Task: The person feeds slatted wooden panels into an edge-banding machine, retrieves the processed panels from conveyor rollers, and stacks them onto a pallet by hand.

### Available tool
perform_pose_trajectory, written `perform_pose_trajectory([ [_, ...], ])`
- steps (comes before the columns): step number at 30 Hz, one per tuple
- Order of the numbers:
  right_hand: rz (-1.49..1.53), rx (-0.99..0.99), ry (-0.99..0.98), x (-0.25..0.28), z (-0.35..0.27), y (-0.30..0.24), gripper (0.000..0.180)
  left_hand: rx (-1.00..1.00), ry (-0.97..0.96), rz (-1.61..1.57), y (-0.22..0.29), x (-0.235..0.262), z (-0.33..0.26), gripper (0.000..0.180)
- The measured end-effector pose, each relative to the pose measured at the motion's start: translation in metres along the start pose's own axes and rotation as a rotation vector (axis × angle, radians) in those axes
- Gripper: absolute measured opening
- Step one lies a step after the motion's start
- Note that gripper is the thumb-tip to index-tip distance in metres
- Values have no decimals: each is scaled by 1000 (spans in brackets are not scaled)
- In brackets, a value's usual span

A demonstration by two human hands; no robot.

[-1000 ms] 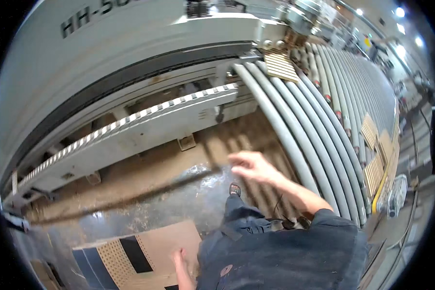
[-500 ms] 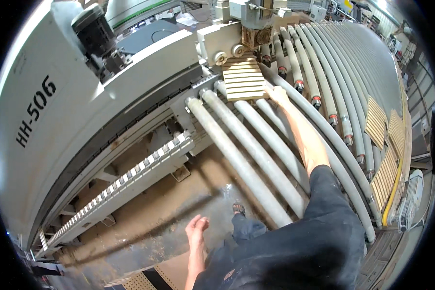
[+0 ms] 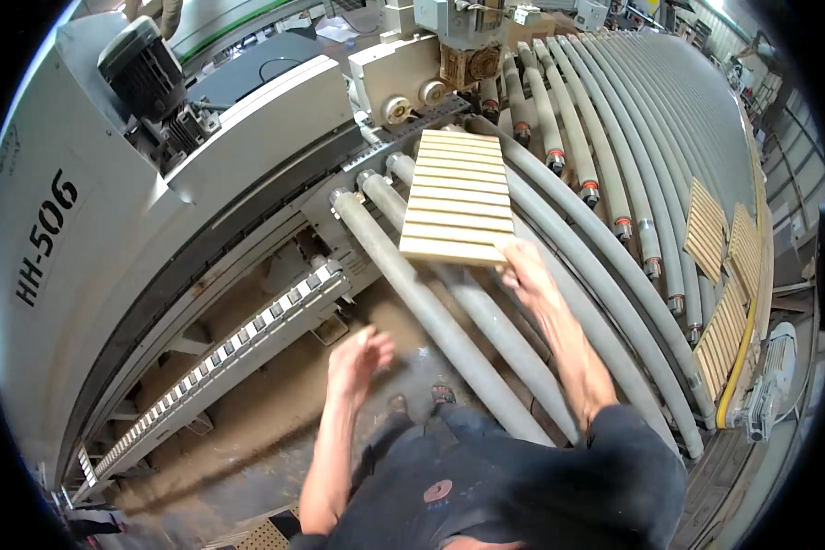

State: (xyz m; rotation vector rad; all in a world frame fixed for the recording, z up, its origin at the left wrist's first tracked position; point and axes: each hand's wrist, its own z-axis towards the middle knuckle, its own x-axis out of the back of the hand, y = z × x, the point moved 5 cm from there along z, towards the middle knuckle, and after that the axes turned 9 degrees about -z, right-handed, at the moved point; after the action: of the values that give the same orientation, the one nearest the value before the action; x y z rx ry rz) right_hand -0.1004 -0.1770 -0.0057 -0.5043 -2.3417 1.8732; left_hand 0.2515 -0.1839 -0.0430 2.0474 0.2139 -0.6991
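Note:
A pale grooved wooden panel [image 3: 456, 197] lies on the long grey rollers [image 3: 449, 321] just out of the big grey machine [image 3: 156, 183]. My right hand [image 3: 525, 272] grips the panel's near right corner. My left hand [image 3: 357, 356] hovers in the air, fingers loosely spread, holding nothing, left of the rollers and above the dusty floor.
More grooved panels [image 3: 706, 229] lie on the curved roller conveyor at the right, beside a yellow rail [image 3: 741, 367]. A ribbed metal track [image 3: 238, 353] runs along the machine's lower side. A motor [image 3: 142, 64] sits on top of the machine. Sawdust covers the floor [image 3: 257, 440].
The panel has come further out of the machine along the rollers toward me. My right hand has drawn back with it. My left hand has risen from near the floor.

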Motion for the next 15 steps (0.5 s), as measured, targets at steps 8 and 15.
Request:
perform_pose_trajectory([
  [8, 39, 32, -12, -82, -184, 30, 58, 159, -497, -137, 50, -84, 49, 65],
  [15, -94, 475, 15, -92, -156, -20, 67, -358, -583, 442, 121, -80, -21, 62],
])
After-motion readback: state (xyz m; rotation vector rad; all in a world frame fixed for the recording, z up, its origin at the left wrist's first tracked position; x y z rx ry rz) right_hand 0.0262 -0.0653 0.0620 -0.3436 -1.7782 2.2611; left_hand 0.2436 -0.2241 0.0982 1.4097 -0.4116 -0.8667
